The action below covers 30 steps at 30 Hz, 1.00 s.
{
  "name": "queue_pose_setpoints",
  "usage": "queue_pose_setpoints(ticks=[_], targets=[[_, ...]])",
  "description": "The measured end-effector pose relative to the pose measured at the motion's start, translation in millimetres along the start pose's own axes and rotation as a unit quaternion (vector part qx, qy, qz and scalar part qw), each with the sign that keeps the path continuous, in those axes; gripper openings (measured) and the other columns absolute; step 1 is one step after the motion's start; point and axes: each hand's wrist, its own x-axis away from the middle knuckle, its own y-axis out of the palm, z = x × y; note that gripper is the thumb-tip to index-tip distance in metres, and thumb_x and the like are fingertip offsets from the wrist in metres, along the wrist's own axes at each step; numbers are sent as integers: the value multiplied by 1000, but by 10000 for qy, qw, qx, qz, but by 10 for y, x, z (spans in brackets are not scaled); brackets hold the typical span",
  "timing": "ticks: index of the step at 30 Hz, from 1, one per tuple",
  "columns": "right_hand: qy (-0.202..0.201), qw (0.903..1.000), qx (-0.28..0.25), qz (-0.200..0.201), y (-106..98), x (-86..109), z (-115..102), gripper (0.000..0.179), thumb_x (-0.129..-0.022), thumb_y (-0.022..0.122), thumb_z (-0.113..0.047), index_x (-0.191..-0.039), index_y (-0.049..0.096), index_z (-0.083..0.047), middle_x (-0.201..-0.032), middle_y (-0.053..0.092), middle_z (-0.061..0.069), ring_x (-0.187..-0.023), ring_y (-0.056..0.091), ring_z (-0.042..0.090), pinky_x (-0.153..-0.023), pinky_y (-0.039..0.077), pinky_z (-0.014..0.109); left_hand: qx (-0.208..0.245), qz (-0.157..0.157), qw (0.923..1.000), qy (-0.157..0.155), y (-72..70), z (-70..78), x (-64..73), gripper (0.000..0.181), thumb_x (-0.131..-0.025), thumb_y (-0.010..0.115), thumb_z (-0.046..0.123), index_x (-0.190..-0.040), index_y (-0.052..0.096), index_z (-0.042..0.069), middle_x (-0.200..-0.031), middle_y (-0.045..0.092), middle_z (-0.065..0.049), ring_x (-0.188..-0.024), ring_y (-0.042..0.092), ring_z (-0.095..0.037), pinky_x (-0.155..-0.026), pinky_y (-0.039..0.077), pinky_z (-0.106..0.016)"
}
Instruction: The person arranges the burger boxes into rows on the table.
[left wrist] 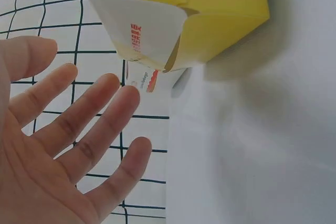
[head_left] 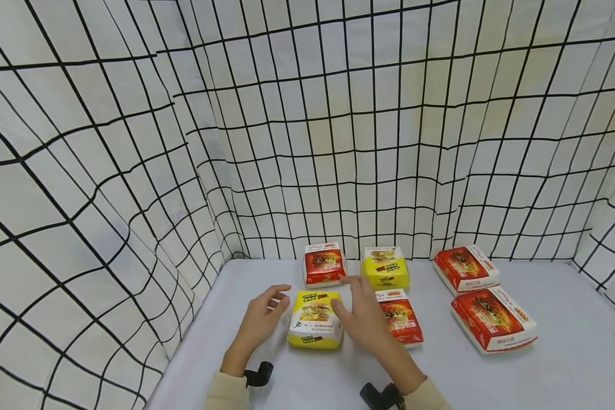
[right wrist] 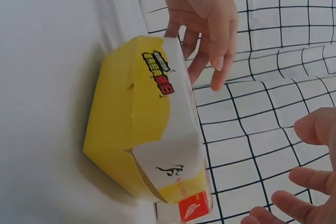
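Beige sleeves (head_left: 228,392) lay nearest, at eight and four o'clock from the near yellow box (head_left: 314,322). My left hand (head_left: 263,314) hung at its nine, my right hand (head_left: 364,312) at its three, fingers loosely spread, gripping nothing. The right looked nearer, its thumb just beside the edge; squarish, the box showed me no clear long axis. One red box (head_left: 325,265) sat at its twelve.

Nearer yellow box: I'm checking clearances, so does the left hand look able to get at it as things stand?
Probably yes: the left hand, holding nothing, is beside the nearer yellow box, nothing stands between them, and the right hand is at the opposite side.
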Motion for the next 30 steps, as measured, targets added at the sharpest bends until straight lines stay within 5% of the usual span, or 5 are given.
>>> queue_pose_setpoints(ticks=[7,23,30], targets=[[-74,9982,-603,-26,-231,-99,86,42,-98,69,-25,-136,57,-12,-134,56,5,-124,55,26,-103,52,49,30,372,9992,136,-25,38,-30,25,-102,64,25,-126,70,21,-110,73,-2,-94,67,-14,-87,55,-36],[-83,9955,-944,-65,-555,-208,159,33,-102,62,-22,-132,57,-10,-133,60,7,-121,57,25,-107,49,50,216,483,9986,76,-135,114,-52,24,-102,64,23,-125,70,19,-110,73,-1,-98,67,-18,-90,53,-39],[-64,9971,-686,-336,-639,-286,124,32,-103,60,-24,-131,58,-10,-129,63,8,-120,59,27,-103,52,48,242,376,9990,97,-129,135,-105,23,-101,65,23,-124,70,19,-109,73,-1,-93,67,-16,-84,54,-36]])
